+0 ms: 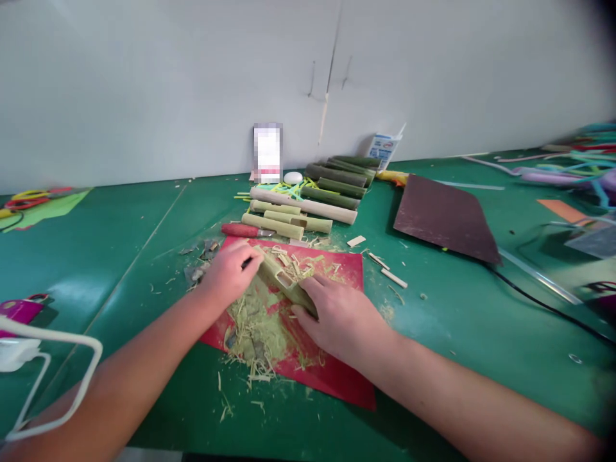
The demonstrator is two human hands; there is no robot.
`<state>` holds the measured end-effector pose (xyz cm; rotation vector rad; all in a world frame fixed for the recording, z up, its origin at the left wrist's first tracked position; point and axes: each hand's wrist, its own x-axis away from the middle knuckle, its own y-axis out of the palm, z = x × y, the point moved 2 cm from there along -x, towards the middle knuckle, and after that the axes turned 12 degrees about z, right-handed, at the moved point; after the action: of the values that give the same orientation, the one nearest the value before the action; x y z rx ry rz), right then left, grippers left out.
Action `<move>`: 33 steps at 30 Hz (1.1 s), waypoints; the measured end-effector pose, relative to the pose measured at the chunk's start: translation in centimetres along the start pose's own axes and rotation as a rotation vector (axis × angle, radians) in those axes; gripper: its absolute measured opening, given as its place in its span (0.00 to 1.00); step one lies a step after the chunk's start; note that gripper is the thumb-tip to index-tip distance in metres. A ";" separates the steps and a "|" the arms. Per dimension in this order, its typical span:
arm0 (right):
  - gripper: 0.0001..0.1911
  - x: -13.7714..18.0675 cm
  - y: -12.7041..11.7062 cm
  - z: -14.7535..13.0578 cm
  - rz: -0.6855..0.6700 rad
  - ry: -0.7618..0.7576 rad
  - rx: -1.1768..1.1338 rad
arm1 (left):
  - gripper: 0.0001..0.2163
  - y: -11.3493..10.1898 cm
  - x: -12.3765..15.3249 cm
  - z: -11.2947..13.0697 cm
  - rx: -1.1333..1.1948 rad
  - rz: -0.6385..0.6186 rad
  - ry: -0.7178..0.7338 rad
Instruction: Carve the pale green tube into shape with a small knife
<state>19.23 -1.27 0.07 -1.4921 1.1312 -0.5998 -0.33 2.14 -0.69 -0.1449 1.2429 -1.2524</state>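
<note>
Right hand (337, 311) clamps bamboo tube (271, 265) | left hand (233, 266): grip unclear | axis: far-left to near-right

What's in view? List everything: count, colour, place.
Held tube: one, pale green, over mat
Mat: one, red, centre
Shavings: many, pale, mostly on mat
Knife: one, red handle, behind mat
Other tubes: several, green and pale, behind knife
Disc: one, white, behind tubes
Blurred panel: one, whitish, by wall
Carton: one, white and blue, by wall
Sheet: one, brown, right
Strips: many, mixed colours, right
Cables: at least two, white left, black right
Paper: one, lime, far left
Table: one, green, below
Wall: one, pale, back
Left hand: one, tube's far end
Right hand: one, tube's near end
</note>
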 end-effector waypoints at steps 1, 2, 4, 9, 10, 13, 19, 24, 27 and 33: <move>0.08 0.0 0.0 0.0 -0.006 -0.003 -0.005 | 0.07 0.1 0.0 0.0 0.028 -0.035 0.009; 0.08 0.0 -0.1 0.0 -0.008 -0.003 -0.010 | 0.08 0.2 0.0 0.0 0.052 -0.063 0.015; 0.08 0.0 -0.2 -0.1 -0.004 0.001 -0.015 | 0.07 0.2 0.0 -0.1 0.058 -0.045 0.009; 0.08 0.0 -0.2 -0.1 -0.005 -0.004 -0.012 | 0.07 0.1 -0.1 -0.1 0.078 -0.029 0.006; 0.07 0.0 -0.1 -0.1 -0.003 -0.006 -0.013 | 0.08 0.2 -0.1 -0.1 0.085 -0.047 0.009; 0.08 0.0 -0.1 -0.1 0.024 -0.001 -0.005 | 0.08 0.0 -0.1 -0.1 0.019 0.016 -0.014; 0.07 0.0 -0.1 0.0 0.006 0.003 -0.016 | 0.08 0.2 0.1 0.1 0.048 -0.048 0.018; 0.07 0.0 -0.1 -0.1 0.010 0.001 -0.011 | 0.07 0.4 0.4 0.3 0.059 -0.033 0.040; 0.07 0.0 -0.1 -0.1 0.021 -0.005 -0.011 | 0.07 0.4 0.4 0.1 0.061 -0.037 0.038; 0.07 0.1 0.0 0.0 0.021 -0.006 -0.012 | 0.07 0.2 0.2 -0.2 0.047 -0.059 0.005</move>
<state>19.27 -1.39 0.06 -1.4900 1.1467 -0.5750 -0.43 2.18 -1.05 -0.1457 1.2203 -1.3328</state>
